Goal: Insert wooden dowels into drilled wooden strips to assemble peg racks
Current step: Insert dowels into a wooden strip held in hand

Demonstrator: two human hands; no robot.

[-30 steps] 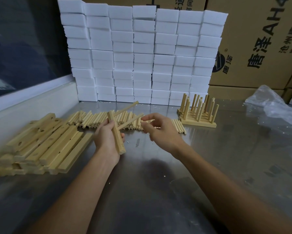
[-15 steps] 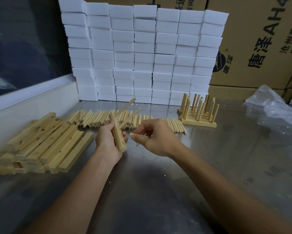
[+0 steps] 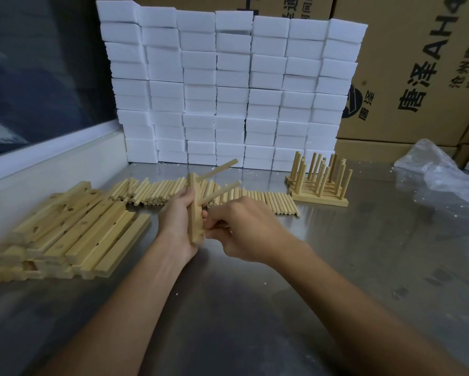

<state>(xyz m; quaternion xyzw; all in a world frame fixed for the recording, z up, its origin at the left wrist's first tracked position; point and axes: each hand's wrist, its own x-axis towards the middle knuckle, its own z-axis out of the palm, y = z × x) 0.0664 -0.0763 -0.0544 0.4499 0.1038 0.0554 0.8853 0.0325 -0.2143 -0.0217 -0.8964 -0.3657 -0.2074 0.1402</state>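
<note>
My left hand (image 3: 175,222) grips a drilled wooden strip (image 3: 194,213) held nearly upright above the metal table. Two dowels (image 3: 219,180) stick out of the strip's upper holes, pointing up and to the right. My right hand (image 3: 245,229) is curled against the strip's lower end and pinches a third dowel (image 3: 214,226), mostly hidden by the fingers. A row of loose dowels (image 3: 271,202) lies on the table behind both hands. A pile of drilled strips (image 3: 70,229) sits at the left. Finished peg racks (image 3: 318,183) are stacked at the right rear.
A wall of white foam blocks (image 3: 227,85) stands behind the dowels, with cardboard boxes (image 3: 417,66) beyond it. Crumpled clear plastic (image 3: 436,169) lies at the far right. The table's raised metal edge (image 3: 51,169) runs along the left side.
My right hand has come back from the dowel row with a dowel and now meets the strip's lower end. My left hand has tipped the strip more upright.
</note>
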